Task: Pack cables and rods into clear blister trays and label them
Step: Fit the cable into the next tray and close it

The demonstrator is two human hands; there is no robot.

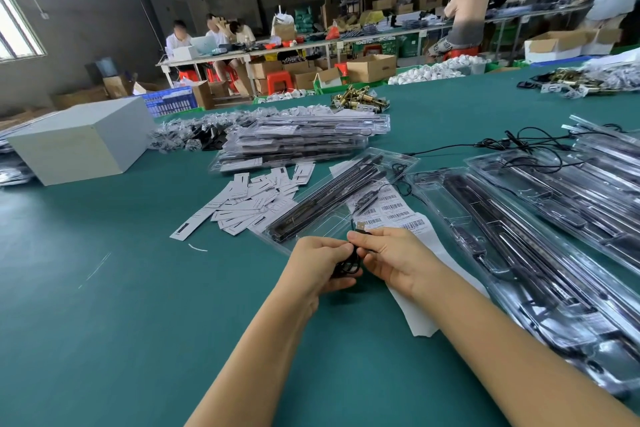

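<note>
Pinching a coiled black cable (348,262) between left hand (320,262) and right hand (388,258), just before an open blister tray (332,198).

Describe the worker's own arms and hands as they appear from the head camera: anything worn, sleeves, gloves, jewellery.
Both forearms are bare as far as the frame shows; no sleeve or cuff is in view. The left hand and right hand wear no gloves. No watch, bracelet, ring or marking shows on either wrist or on the visible fingers.

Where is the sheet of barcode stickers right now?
In the head view, the barcode sticker sheet lies on the green table, right of centre, just beyond the right hand and beside the open blister tray.
</note>
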